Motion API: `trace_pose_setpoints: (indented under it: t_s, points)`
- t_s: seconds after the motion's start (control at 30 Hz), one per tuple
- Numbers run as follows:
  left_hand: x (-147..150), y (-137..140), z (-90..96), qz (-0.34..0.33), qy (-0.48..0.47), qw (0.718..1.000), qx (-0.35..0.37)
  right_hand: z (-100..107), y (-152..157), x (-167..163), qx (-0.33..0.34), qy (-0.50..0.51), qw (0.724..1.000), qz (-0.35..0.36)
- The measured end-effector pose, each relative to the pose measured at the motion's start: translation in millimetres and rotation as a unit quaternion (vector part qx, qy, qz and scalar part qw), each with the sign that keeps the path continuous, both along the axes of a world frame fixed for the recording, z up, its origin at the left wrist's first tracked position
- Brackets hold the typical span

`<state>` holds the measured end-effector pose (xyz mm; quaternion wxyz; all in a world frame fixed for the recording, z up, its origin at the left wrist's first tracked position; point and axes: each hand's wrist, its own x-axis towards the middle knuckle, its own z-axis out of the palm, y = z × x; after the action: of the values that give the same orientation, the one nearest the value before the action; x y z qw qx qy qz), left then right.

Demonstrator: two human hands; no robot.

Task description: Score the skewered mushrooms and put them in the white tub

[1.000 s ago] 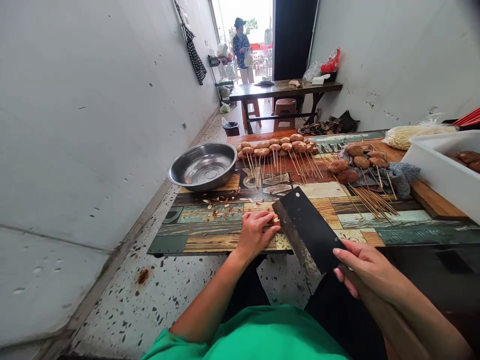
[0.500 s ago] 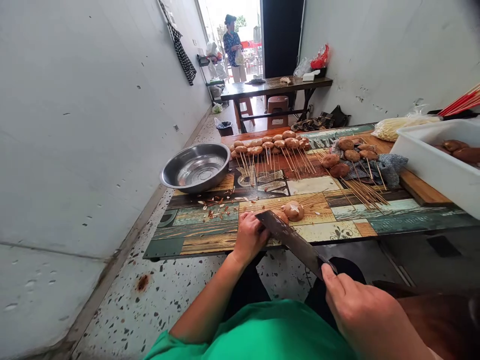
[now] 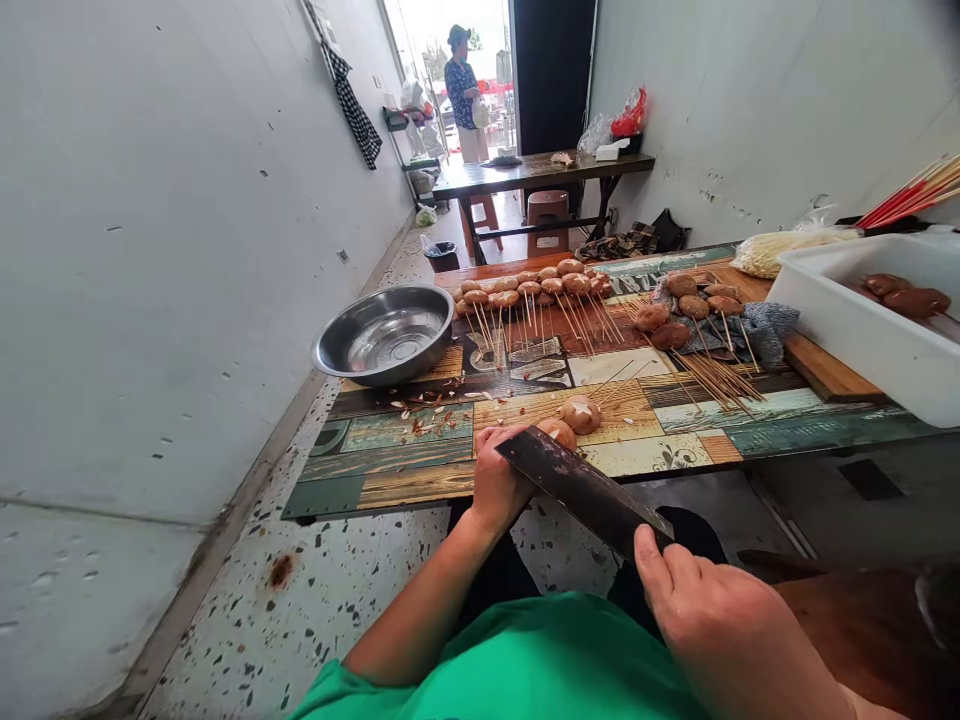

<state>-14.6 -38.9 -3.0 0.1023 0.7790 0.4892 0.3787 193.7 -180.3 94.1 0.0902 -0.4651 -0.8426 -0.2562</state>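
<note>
My right hand (image 3: 712,610) grips the handle of a dark, broad-bladed cleaver (image 3: 577,490). Its blade slants up and left across the table's near edge, the far end beside my left hand (image 3: 501,480). The left fingers are curled closed behind the blade, and what they hold is hidden. Just beyond the blade sits a brown mushroom (image 3: 556,433), partly covered by it. Against that one lies another mushroom cap (image 3: 581,413) with pale cuts scored into its top.
A steel basin (image 3: 386,335) stands left, near mushroom scraps (image 3: 427,420). Skewered mushrooms (image 3: 525,288) line the table's far side. Right are loose skewers (image 3: 720,380), more mushrooms on a grey cloth (image 3: 772,330) and a white tub (image 3: 862,330). A person (image 3: 461,90) stands by the doorway.
The cleaver has turned, showing more of its flat side, and its far end has shifted slightly left and down. More of the nearer mushroom shows. The whole view has shifted slightly.
</note>
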Motion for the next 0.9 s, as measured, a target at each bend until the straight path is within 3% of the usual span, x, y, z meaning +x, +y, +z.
trace_pose_setpoints:
  t_s: [0.37,0.67,0.77,0.9]
  points:
    - [0,1,-3.7,0.012,0.002,1.0,-0.008,-3,-4,0,-0.006,-0.019,1.0,-0.011]
    - [-1,3,-4.9,0.02,0.019,1.0,-0.001,0,15,-28,-0.017,-0.021,0.998,-0.048]
    - [-2,2,-5.1,0.005,0.002,1.0,0.013,7,20,-26,-0.042,0.031,0.998,-0.047]
    - [-1,1,-3.5,0.014,-0.011,1.0,0.005,16,21,2,-0.089,0.206,0.974,-0.015]
